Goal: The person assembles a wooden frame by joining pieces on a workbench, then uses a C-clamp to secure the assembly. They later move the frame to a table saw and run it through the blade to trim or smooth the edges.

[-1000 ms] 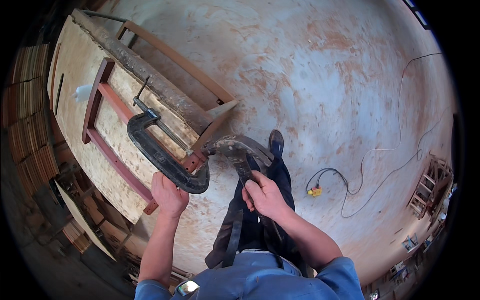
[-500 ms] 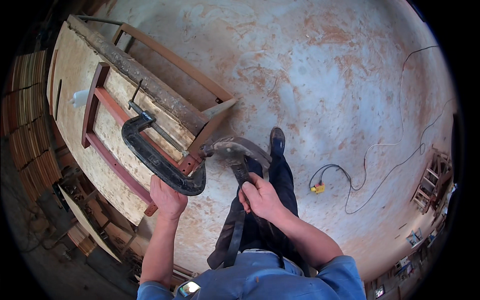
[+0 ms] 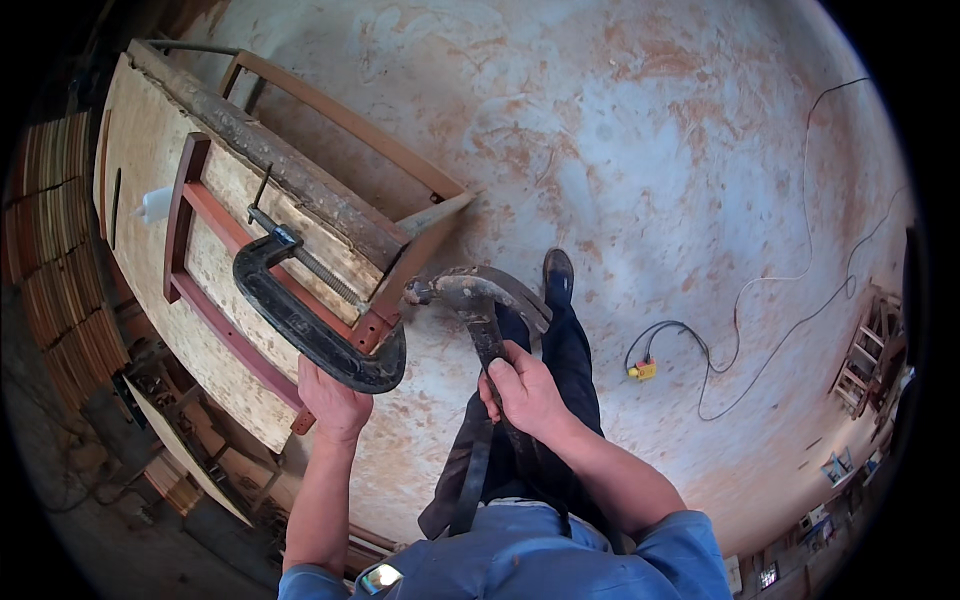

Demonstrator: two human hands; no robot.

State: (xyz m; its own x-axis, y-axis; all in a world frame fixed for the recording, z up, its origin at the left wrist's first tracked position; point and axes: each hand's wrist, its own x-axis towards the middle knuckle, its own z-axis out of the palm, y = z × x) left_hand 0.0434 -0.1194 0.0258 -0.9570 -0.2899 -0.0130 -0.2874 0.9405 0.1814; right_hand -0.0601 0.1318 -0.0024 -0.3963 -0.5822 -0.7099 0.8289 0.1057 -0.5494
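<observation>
A black C-clamp (image 3: 290,312) with a threaded screw lies over a reddish-brown wooden frame (image 3: 182,225). My left hand (image 3: 335,405) is closed at the clamp's lower body; its fingers pass underneath, out of sight. My right hand (image 3: 522,392) grips the dark handle of a worn claw hammer (image 3: 475,290). The hammer's striking face points left, a small gap from the frame's drilled corner beside the clamp. The claw curves to the right, above my legs.
The frame rests on a wooden workbench (image 3: 145,130) with a rough log-like edge (image 3: 270,140). A white bottle (image 3: 155,205) lies there. Stacked wood strips (image 3: 50,270) stand at the far left. A yellow plug box (image 3: 642,371) with cables lies on the floor (image 3: 660,200) to the right.
The hammer head has shifted slightly right, away from the frame's corner. The clamp and frame appear a little further left in view. Both hands keep their hold.
</observation>
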